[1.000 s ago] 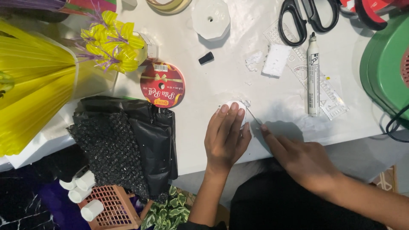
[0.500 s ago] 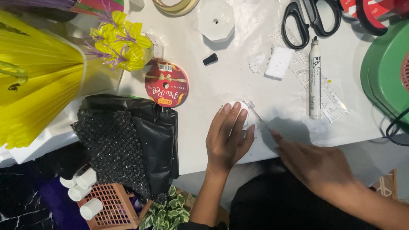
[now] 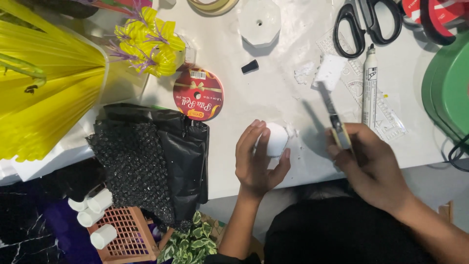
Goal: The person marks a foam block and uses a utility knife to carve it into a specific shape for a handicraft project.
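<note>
Left hand (image 3: 258, 159) cups a white foam ball (image 3: 277, 139) against the white table (image 3: 273, 93), fingers curled closed around it, at 6 o'clock of the view. Right hand (image 3: 370, 161) holds a utility knife (image 3: 333, 116) in a closed fist, blade pointing to 12. Judgement: keep left fingertips off the cut line. Marker (image 3: 370, 83), scissors (image 3: 367, 22) at 1 o'clock; red ribbon spool (image 3: 198, 94) at 10 o'clock, apart; black bubble wrap (image 3: 141, 161) at 9.

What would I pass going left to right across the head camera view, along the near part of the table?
Yellow pleated paper → black bubble wrap → left hand holding a white foam ball → right hand holding a utility knife → green round object.
</note>
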